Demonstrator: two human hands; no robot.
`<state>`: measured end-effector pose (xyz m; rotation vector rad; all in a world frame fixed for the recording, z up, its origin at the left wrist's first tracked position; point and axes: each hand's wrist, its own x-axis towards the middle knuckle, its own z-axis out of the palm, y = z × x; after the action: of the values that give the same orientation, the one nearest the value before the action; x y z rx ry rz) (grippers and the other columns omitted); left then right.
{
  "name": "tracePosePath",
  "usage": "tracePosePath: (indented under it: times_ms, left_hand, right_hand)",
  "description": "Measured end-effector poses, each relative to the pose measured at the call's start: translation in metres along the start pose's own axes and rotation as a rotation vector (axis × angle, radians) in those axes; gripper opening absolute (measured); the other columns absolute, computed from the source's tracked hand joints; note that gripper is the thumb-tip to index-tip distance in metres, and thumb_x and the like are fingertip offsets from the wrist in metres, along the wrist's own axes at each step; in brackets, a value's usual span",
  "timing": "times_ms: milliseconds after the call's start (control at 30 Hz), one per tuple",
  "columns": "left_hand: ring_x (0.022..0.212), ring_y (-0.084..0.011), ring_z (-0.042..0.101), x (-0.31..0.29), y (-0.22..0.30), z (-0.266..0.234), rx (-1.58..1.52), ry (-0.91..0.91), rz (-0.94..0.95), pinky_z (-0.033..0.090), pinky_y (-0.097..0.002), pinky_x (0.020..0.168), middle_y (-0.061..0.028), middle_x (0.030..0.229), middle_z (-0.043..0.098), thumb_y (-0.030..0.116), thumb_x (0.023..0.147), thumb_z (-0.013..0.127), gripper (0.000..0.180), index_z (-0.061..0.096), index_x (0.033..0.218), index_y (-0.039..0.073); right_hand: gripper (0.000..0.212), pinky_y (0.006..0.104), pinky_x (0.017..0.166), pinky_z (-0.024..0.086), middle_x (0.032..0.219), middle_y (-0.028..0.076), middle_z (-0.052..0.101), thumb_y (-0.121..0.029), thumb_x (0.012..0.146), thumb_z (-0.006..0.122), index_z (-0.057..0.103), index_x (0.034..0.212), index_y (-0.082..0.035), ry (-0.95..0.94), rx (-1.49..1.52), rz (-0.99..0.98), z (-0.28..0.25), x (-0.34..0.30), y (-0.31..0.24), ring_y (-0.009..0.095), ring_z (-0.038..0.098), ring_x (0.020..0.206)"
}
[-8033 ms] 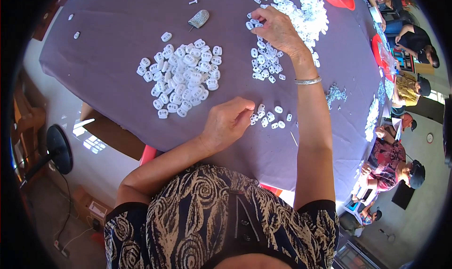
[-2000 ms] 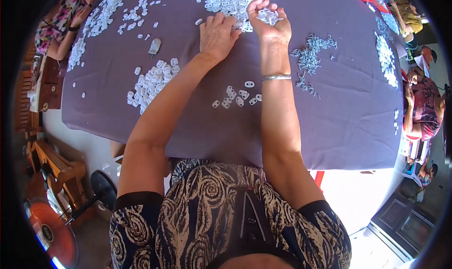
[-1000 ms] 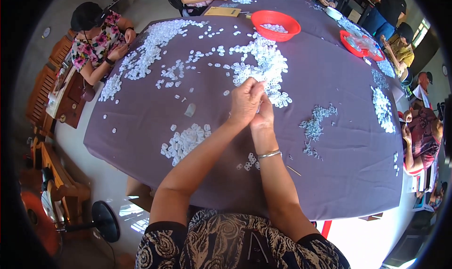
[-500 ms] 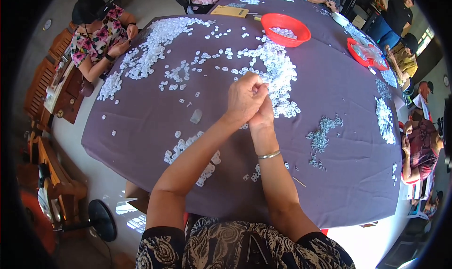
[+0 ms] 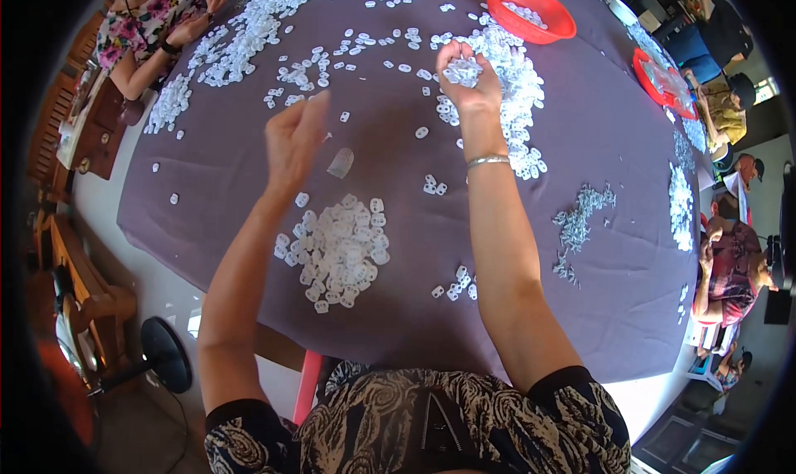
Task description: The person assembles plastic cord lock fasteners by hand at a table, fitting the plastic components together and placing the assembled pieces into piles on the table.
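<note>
My right hand (image 5: 469, 84) is turned palm up, its fingers curled around a handful of small white two-hole plastic pieces (image 5: 464, 72). It hovers at the left edge of a long heap of the same pieces (image 5: 518, 113). Motion smears my left hand (image 5: 294, 138), raised over the cloth to the left; its fingers are too blurred to read. Below it lies a small clear plastic bag (image 5: 341, 163). A rounded pile of white pieces (image 5: 340, 250) sits between my forearms. Several more pieces (image 5: 458, 285) lie beside my right forearm.
A dark purple cloth (image 5: 406, 325) covers the table. Small grey screw-like parts (image 5: 580, 221) form a heap at right. A red basin (image 5: 531, 9) with white pieces stands at the far side. A person in a floral top (image 5: 149, 26) works at far left; others sit along the right.
My hands, together before, have come apart: the left went left, the right went farther away. The handful in my right palm now shows. My view has shifted nearer, uncovering the pile between my forearms.
</note>
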<state>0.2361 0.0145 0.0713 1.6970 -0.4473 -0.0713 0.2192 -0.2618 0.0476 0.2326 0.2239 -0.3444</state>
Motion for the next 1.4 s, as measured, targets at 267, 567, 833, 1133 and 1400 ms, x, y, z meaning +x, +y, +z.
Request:
tracePosePath:
  times_ms: [267, 567, 833, 1133, 1400]
  left_hand:
    - [0.050, -0.0059, 0.037, -0.002, -0.081, -0.089, 0.394, 0.255, -0.026, 0.030, -0.0269, 0.045, 0.0022, 0.051, 0.042, 0.033, 0.093, 0.058, 0.045, 0.052, 0.060, 0.004]
    - [0.049, -0.0063, 0.039, -0.007, -0.074, -0.079, 0.328, 0.296, 0.000, 0.033, -0.0287, 0.045, -0.0007, 0.050, 0.043, 0.030, 0.092, 0.060, 0.044, 0.051, 0.061, 0.000]
    - [0.054, -0.0058, 0.031, -0.007, -0.075, -0.075, 0.433, 0.249, 0.038, 0.029, -0.0286, 0.044, 0.0011, 0.051, 0.035, 0.024, 0.086, 0.067, 0.042, 0.045, 0.060, 0.000]
    - [0.051, -0.0076, 0.030, -0.009, -0.071, -0.077, 0.379, 0.274, -0.017, 0.030, -0.0290, 0.044, -0.0023, 0.051, 0.033, 0.020, 0.083, 0.069, 0.041, 0.041, 0.060, 0.000]
    - [0.054, -0.0039, 0.029, -0.009, -0.076, -0.077, 0.355, 0.255, -0.034, 0.026, -0.0261, 0.045, 0.0047, 0.054, 0.034, 0.019, 0.086, 0.067, 0.040, 0.041, 0.059, 0.004]
  right_hand:
    - [0.037, 0.0403, 0.077, 0.053, 0.092, 0.009, 0.056, -0.030, 0.101, 0.028, 0.051, 0.092, -0.003, 0.217, -0.234, -0.150, 0.013, 0.075, -0.011, 0.021, 0.057, 0.084]
    - [0.044, 0.0407, 0.074, 0.054, 0.084, 0.007, 0.057, -0.037, 0.101, 0.026, 0.052, 0.087, -0.004, 0.114, -0.319, -0.101, 0.081, 0.144, -0.036, 0.021, 0.058, 0.078]
    - [0.035, 0.0399, 0.078, 0.053, 0.088, 0.006, 0.056, -0.031, 0.100, 0.033, 0.053, 0.089, -0.004, 0.148, -0.414, -0.224, 0.114, 0.169, -0.047, 0.020, 0.057, 0.084]
    - [0.037, 0.0390, 0.077, 0.053, 0.087, 0.006, 0.054, -0.033, 0.099, 0.034, 0.053, 0.090, -0.003, 0.218, -0.462, -0.319, 0.109, 0.152, -0.039, 0.019, 0.056, 0.083]
    - [0.037, 0.0398, 0.076, 0.053, 0.085, 0.007, 0.055, -0.032, 0.099, 0.032, 0.052, 0.093, -0.002, 0.162, -0.479, -0.295, 0.116, 0.163, -0.044, 0.020, 0.057, 0.079]
